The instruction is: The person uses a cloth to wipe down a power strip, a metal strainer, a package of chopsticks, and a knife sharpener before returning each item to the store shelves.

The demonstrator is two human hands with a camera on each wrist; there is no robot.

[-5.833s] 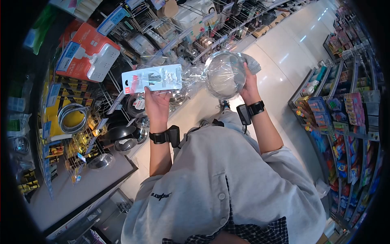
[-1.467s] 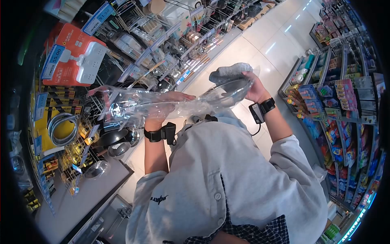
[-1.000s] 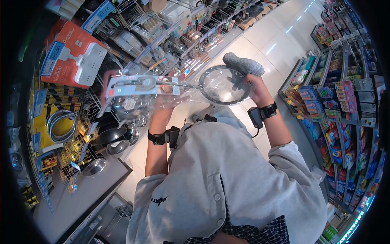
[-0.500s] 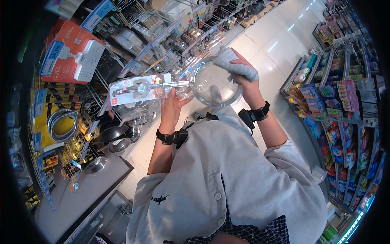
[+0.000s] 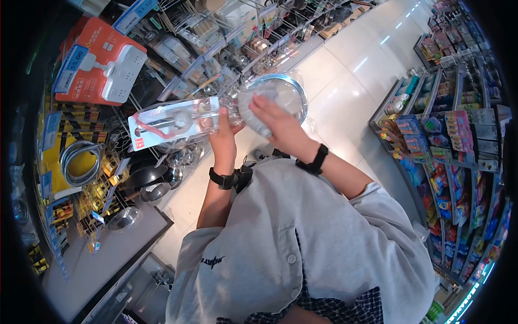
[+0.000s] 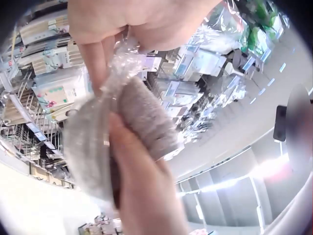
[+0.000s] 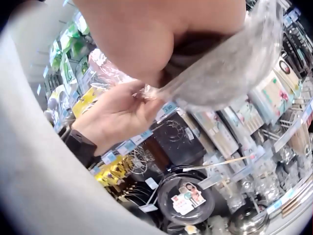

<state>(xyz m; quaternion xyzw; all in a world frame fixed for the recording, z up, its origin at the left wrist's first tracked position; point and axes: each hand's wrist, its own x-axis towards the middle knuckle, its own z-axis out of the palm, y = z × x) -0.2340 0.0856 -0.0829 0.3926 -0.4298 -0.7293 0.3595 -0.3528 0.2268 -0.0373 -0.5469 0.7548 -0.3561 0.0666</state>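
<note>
A packaged strainer (image 5: 301, 93) in clear wrap is held in front of the body, its round bowl to the right. Its handle lies against a white card (image 5: 154, 127). My left hand (image 5: 223, 143) grips the neck of the package, thumb over the card's end. Across the bowl lies my right hand (image 5: 283, 129), its fingers reaching over the wrapped face. In the left wrist view, my right hand holds a grey cloth (image 6: 146, 115) beside the bowl (image 6: 88, 147); from the head that cloth is mostly hidden. The right wrist view shows the left hand (image 7: 117, 120) pinching the gathered wrap.
Racks of kitchen utensils (image 5: 232, 51) stand ahead and left. An orange-backed power strip (image 5: 100, 67), a coiled metal hose (image 5: 81, 163) and pans (image 5: 144, 175) hang at left. Another shelf of small goods (image 5: 448, 146) runs along the right, past the tiled floor (image 5: 356, 70).
My right hand has moved left with the cloth, from the bowl's far rim to across its face. The package was turned edge-on, then flat again. My left hand keeps its hold.
</note>
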